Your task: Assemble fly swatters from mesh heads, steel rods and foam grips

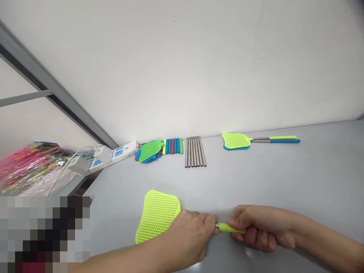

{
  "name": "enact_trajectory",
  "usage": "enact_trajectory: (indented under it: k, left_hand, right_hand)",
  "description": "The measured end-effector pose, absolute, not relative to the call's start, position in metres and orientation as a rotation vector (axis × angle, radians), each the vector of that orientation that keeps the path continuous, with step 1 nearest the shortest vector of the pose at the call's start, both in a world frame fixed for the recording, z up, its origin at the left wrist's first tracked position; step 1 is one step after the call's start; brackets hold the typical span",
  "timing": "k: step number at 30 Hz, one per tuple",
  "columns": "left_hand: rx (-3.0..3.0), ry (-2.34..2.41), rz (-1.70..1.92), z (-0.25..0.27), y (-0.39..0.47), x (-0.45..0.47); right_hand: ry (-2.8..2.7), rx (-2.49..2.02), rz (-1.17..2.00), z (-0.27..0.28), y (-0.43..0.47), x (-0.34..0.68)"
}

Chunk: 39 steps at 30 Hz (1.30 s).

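A yellow-green fly swatter (157, 212) with a perforated head lies across the front of the table, held between both hands. My left hand (193, 231) is closed around its shaft beside the head and hides most of the metal. Just right of that fist, a short bit of metal enters the yellow-green handle grip (226, 227). My right hand (256, 227) pinches this grip between thumb and fingers, covering its far end.
Along the wall lie a pile of swatter heads (150, 151), several coloured grips (173, 146), several metal tubes (195, 151) and two assembled swatters (237, 140). A power strip (119, 152) with plugged-in adapters sits at the left edge, near plastic-wrapped goods (31, 167).
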<state>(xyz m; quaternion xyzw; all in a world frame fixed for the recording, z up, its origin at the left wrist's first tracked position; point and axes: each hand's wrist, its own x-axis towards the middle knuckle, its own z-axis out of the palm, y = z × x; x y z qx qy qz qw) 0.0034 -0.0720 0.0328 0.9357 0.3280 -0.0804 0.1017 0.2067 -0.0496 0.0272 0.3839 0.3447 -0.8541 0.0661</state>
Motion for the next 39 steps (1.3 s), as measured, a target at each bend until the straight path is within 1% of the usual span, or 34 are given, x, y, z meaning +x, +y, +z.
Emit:
enact_trajectory:
  k: [5, 7, 10, 13, 15, 17, 19, 22, 30, 34, 39]
  left_hand:
    - [2.805, 0.947, -0.186, 0.043, -0.054, 0.003]
    - [2.840, 0.960, -0.149, 0.046, -0.047, 0.002]
    - [2.847, 1.039, -0.099, 0.049, -0.038, -0.001]
    - [2.825, 1.107, -0.020, 0.053, -0.034, -0.003]
    - [2.811, 1.109, 0.011, 0.054, -0.034, -0.003]
    - [2.823, 1.083, 0.007, 0.053, -0.036, 0.000]
    - [2.858, 1.046, -0.015, 0.050, -0.038, 0.004]
    - [2.904, 1.052, -0.054, 0.043, -0.040, 0.010]
    - [2.904, 1.053, -0.157, 0.034, -0.048, 0.014]
    - [2.876, 1.077, -0.250, 0.035, -0.051, 0.015]
    - [2.850, 1.083, -0.285, 0.039, -0.053, 0.015]
  right_hand:
    - [1.074, 1.122, -2.667, 0.028, -0.039, 0.209]
    - [1.239, 1.148, -2.666, 0.030, -0.033, 0.215]
    - [1.612, 1.340, -2.645, 0.033, -0.022, 0.227]
    - [1.773, 1.677, -2.837, 0.035, -0.016, 0.233]
    - [1.787, 1.834, -3.056, 0.035, -0.017, 0.230]
    - [1.661, 1.830, -3.258, 0.032, -0.022, 0.221]
    - [1.470, 1.722, -3.433, 0.028, -0.028, 0.213]
    - [1.298, 1.669, -3.563, 0.023, -0.036, 0.205]
    - [1.155, 1.864, -3.581, 0.016, -0.040, 0.203]
    - [1.128, 1.863, -3.602, 0.012, -0.041, 0.201]
    - [1.188, 1.849, -3.503, 0.013, -0.040, 0.202]
